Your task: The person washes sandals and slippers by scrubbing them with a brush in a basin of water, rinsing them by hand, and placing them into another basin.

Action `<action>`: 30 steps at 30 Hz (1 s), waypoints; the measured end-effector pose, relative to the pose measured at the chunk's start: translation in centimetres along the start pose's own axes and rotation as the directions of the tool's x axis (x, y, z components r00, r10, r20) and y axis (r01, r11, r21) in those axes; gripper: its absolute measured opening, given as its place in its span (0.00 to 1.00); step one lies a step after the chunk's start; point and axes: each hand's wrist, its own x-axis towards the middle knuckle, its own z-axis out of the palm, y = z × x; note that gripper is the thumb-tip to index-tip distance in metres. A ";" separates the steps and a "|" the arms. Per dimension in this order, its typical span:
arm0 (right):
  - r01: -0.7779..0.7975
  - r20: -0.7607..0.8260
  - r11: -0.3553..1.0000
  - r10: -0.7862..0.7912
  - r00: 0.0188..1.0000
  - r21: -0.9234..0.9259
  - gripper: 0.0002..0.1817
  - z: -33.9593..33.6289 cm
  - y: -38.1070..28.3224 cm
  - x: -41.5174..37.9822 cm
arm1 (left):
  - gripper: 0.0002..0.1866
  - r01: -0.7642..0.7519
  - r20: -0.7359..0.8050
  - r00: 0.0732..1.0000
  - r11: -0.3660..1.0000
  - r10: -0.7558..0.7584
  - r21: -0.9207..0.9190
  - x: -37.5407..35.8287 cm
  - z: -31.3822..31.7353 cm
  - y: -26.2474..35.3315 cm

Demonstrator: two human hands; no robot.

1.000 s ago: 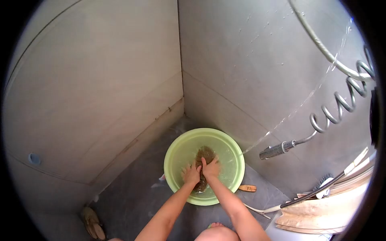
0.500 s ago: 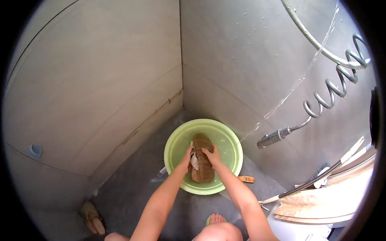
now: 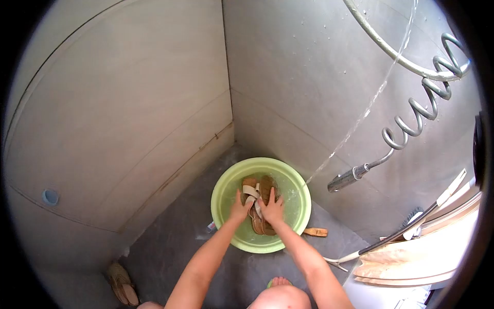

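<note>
A pale green basin (image 3: 221, 198) sits on the grey floor in the corner of a tiled stall. Inside it lie brown sandals (image 3: 260, 193) with a light strap, side by side. My left hand (image 3: 239, 209) presses on the left one and my right hand (image 3: 271, 209) rests on the right one, fingers spread. A thin jet of water arcs down from the upper right into the basin's right rim.
A metal spray head (image 3: 349, 178) on a coiled hose (image 3: 422, 110) hangs at the right. A wooden-handled brush (image 3: 315, 232) lies on the floor by the basin. Another sandal (image 3: 121, 283) lies at lower left. A mop handle and boards lean at lower right. My foot (image 3: 280, 281) shows below.
The sandals were gripped together and lifted on edge half a second ago; now they lie flat side by side in the basin with my hands pressing on them.
</note>
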 end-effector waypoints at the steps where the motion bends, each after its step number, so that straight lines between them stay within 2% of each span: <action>1: -0.007 -0.073 0.959 -0.014 0.997 -0.284 0.46 0.1 -0.7 -0.7 | 0.42 -0.050 -0.101 0.992 0.957 0.082 0.285 0.3 1.1 -0.6; 2: 0.024 -0.100 0.946 -0.060 0.993 -0.322 0.45 0.1 -0.9 -1.1 | 0.36 0.000 -0.127 0.991 0.937 0.047 0.350 0.7 1.9 -1.2; 3: 0.019 -0.099 0.945 -0.054 0.994 -0.325 0.45 0.3 -0.8 -0.9 | 0.36 0.002 -0.122 0.992 0.937 0.043 0.349 1.2 2.1 -1.8; 5: 0.054 0.018 0.910 -0.052 0.999 -0.411 0.44 0.7 -0.3 -0.5 | 0.28 0.119 0.065 0.984 0.883 -0.166 0.454 2.1 2.4 -3.0; 6: 0.057 0.027 0.915 -0.051 0.998 -0.399 0.45 1.3 0.0 -0.5 | 0.23 0.098 -0.048 0.995 0.912 -0.086 0.399 1.6 3.2 -3.5; 7: 0.052 0.032 0.914 -0.043 0.999 -0.402 0.45 1.8 0.7 -0.1 | 0.23 0.104 -0.044 0.995 0.911 -0.095 0.399 0.9 3.8 -2.6; 9: 0.017 0.070 0.951 0.005 0.998 -0.309 0.46 2.8 0.8 0.8 | 0.24 0.189 -0.221 0.970 0.884 -0.100 0.428 -0.1 4.4 -1.1; 10: 0.019 0.076 0.951 0.005 0.997 -0.310 0.46 2.9 0.5 0.7 | 0.24 0.195 -0.224 0.969 0.883 -0.106 0.427 0.4 4.5 -2.2; 12: 0.002 0.006 0.883 0.001 1.000 -0.470 0.48 1.9 0.0 -0.1 | 0.29 -0.006 -0.205 0.970 0.853 0.132 0.522 2.2 6.0 -5.0; 13: 0.008 0.004 0.879 -0.007 1.000 -0.476 0.48 1.4 -0.3 0.1 | 0.29 -0.008 -0.210 0.968 0.857 0.135 0.515 3.7 6.3 -5.7; 14: 0.007 -0.009 0.925 -0.011 1.000 -0.380 0.49 1.0 -0.6 0.0 | 0.30 0.132 -0.136 0.981 0.991 -0.135 -0.025 5.0 6.2 -6.3; 15: 0.010 -0.017 0.960 -0.016 1.000 -0.280 0.49 0.8 -0.8 -0.4 | 0.32 0.304 0.070 0.946 0.789 -0.317 -0.534 5.2 5.9 -6.6; 16: 0.022 -0.018 0.959 -0.028 0.999 -0.281 0.49 1.0 -0.1 -0.2 | 0.32 0.294 0.062 0.948 0.788 -0.311 -0.541 4.9 5.4 -6.1; 18: 0.130 -0.032 0.979 -0.136 0.990 -0.156 0.49 1.4 1.6 0.8 | 0.27 0.428 0.254 0.895 0.545 -0.368 -0.721 4.3 4.3 -4.6; 19: 0.133 -0.028 0.978 -0.139 0.990 -0.161 0.49 1.2 1.7 0.1 | 0.27 0.428 0.253 0.895 0.540 -0.368 -0.725 3.3 4.0 -3.9; 21: 0.210 0.002 0.957 -0.215 0.977 0.202 0.49 0.3 1.7 -1.1 | 0.25 0.237 0.060 0.960 0.679 -0.274 -0.695 1.1 3.6 -1.6; 22: 0.224 -0.004 0.953 -0.228 0.974 0.203 0.49 -0.3 1.0 -1.4 | 0.25 0.223 0.052 0.963 0.680 -0.263 -0.698 0.1 3.0 0.0; 24: 0.495 -0.234 0.839 -0.446 0.864 0.226 0.48 -1.1 -0.4 -2.9 | 0.24 0.135 0.012 0.983 0.680 -0.183 -0.721 -2.6 1.5 2.5; 25: 0.505 -0.234 0.832 -0.456 0.859 0.231 0.48 -1.6 -1.8 -3.8 | 0.24 0.123 -0.001 0.984 0.682 -0.178 -0.721 -3.7 0.8 3.6; 27: 0.580 -0.347 0.804 -0.511 0.787 0.133 0.48 -3.3 -4.4 -5.1 | 0.26 -0.124 -0.093 0.992 0.659 0.082 -0.742 -5.2 0.0 5.6; 30: 0.640 -0.348 0.765 -0.582 0.735 0.072 0.48 -5.7 -8.1 -6.6 | 0.30 -0.140 -0.050 0.986 0.641 0.158 -0.755 -7.2 -2.2 9.3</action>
